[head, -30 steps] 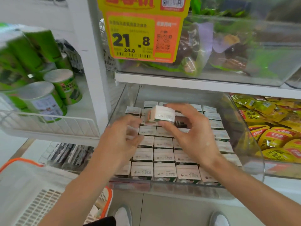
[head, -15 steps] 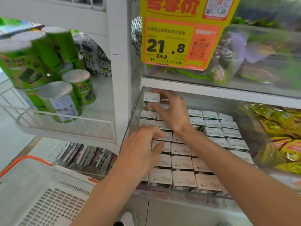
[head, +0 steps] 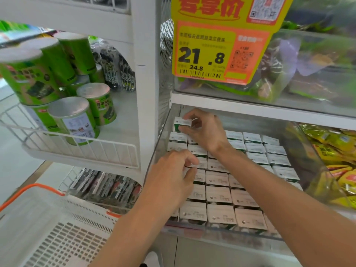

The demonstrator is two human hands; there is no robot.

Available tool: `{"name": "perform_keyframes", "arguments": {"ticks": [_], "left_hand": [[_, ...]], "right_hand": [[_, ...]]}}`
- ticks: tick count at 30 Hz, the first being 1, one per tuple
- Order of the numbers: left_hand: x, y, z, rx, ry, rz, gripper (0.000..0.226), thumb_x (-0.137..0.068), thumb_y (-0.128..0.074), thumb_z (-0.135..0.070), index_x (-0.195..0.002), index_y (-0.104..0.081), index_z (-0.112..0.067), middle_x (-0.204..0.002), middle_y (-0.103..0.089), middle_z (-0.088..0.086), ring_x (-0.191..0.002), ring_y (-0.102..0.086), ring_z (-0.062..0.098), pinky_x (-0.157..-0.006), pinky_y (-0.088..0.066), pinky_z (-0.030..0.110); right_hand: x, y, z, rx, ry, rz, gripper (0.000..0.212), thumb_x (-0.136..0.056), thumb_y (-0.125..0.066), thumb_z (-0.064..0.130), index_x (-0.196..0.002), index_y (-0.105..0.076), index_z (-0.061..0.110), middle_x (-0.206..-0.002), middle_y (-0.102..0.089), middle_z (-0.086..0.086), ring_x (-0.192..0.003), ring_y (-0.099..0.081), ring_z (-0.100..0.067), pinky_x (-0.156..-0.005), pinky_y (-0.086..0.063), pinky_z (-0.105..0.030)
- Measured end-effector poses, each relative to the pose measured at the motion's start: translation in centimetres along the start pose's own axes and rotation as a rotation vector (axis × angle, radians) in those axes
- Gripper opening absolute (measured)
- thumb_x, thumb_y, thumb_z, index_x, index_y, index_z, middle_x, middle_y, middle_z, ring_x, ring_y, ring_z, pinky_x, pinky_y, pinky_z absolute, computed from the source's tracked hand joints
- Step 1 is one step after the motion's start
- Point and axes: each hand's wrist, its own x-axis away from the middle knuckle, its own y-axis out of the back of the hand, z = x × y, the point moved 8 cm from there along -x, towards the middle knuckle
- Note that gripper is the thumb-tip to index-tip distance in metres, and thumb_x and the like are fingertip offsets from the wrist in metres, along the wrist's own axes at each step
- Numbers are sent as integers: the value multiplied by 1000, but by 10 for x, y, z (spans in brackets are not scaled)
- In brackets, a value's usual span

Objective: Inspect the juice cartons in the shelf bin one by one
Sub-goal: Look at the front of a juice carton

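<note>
Right hand (head: 204, 132) still pinches the carton (head: 182, 122) at the bin's (head: 185, 227) back-left, long edge left-right. Left hand (head: 171, 178) rests, loosely curled.

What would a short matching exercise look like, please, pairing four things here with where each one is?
Things: 1 raised carton; 2 green cans; 3 price tag; 4 yellow packets.
Places: A left wire shelf; B in the right hand; C right of the carton bin; D hanging above that bin.
Pairs: 1-B, 2-A, 3-D, 4-C.
</note>
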Motion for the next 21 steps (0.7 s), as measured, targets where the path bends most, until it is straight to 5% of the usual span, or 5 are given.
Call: {"name": "perform_keyframes", "arguments": {"ticks": [7, 12, 18, 21], "left_hand": [[-2, -3, 3, 27, -2, 10, 17, -100, -67, -29, -112, -68, -42, -115, -65, -20, -104, -59, -5, -87, -44, 16], [-2, -3, 3, 41, -8, 14, 17, -100, -68, -28, -111, -68, -42, -111, -64, -21, -102, -58, -6, -90, -48, 19], [-3, -3, 3, 44, 5, 22, 18, -100, -69, -26, -112, -68, -40, -113, -65, -21, -102, -58, -7, -90, -48, 18], [-5, -4, 3, 40, 3, 23, 18, -99, -69, -26, -112, -69, -40, -114, -66, -21, -100, -58, -8, -83, -43, 7]], "right_hand": [[5, 7, 2, 146, 88, 91, 21, -97, -76, 28, -115, -80, 18, -118, -72, 0, -106, -67, -19, -97, -53, -36], [5, 34, -17, 336, 51, 149, 33, -96, -76, 38, -120, -78, 17, -116, -78, -4, -108, -71, -21, -99, -54, -38], [0, 32, -14, 476, 101, 208, 23, -102, -70, 34, -113, -79, 17, -115, -78, -6, -111, -68, -29, -95, -53, -43], [-1, 28, -15, 494, 131, 255, 26, -103, -67, 34, -116, -77, 14, -116, -76, -7, -109, -68, -29, -95, -53, -43]]}}
